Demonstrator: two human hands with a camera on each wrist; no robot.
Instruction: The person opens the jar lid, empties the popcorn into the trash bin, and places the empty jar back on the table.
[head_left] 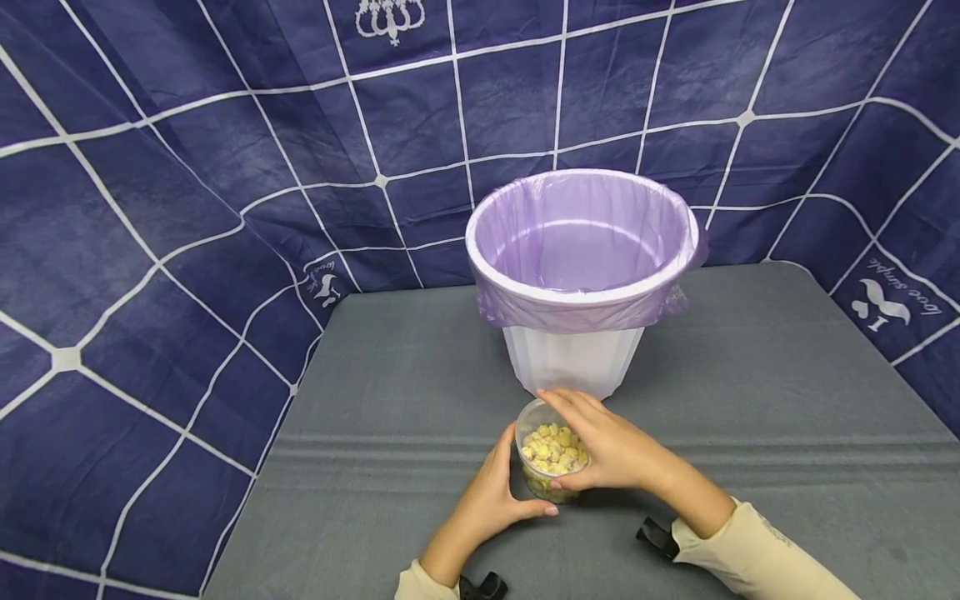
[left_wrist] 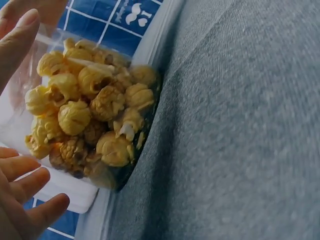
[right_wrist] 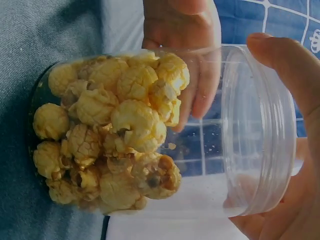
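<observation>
A clear plastic jar [head_left: 528, 417], lidless and partly filled with yellow popcorn [head_left: 553, 450], stands on the grey cloth surface. My right hand [head_left: 615, 446] grips it near the top, thumb on the near side and fingers over the far side. In the right wrist view the threaded rim [right_wrist: 272, 130] sits between that thumb and the fingers. At the jar's left is my left hand [head_left: 491, 492], thumb and fingers spread around its side. The left wrist view shows those fingers [left_wrist: 35, 192] loosely bent beside the popcorn-filled wall.
A white bin [head_left: 573, 358] lined with a purple plastic bag [head_left: 577, 312] stands just behind the jar. Grey cloth [head_left: 375, 400] covers the work surface. Blue cloth with a white grid [head_left: 300, 142] hangs at the back and both sides.
</observation>
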